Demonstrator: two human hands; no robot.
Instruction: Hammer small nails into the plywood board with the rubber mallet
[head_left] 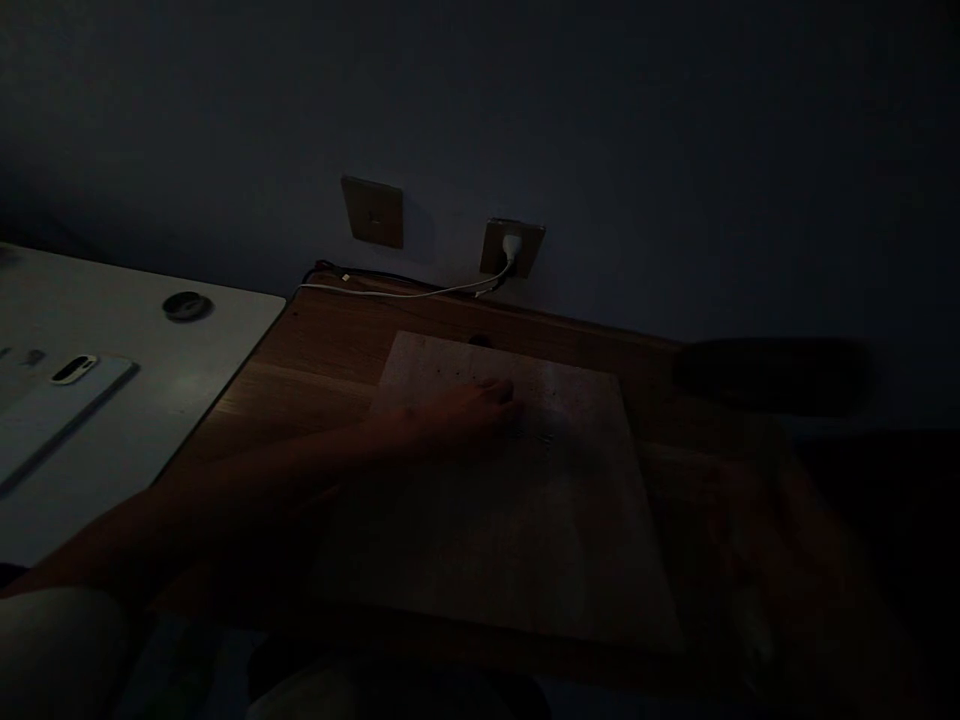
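Note:
The scene is very dark. My left hand point(480, 412) rests on a pale flat board point(555, 540), its fingers curled down near the board's far part. Whatever the fingertips may pinch is too dark to make out. Several small dark marks dot the board around that hand. To the right of the board, my right hand point(780, 540) is raised and smeared by motion. Above it shows a dark, thick, blurred head of what looks like a mallet point(772, 376). A pale end, seemingly of its handle, shows below the hand.
A brown wooden table point(315, 370) bears the board. On a white surface point(202, 370) at left lie a phone point(67, 410) and a small round dark item point(186, 306). Behind, a white plug point(511, 246) sits in a wall socket, its cable point(390, 294) running along the table's back edge.

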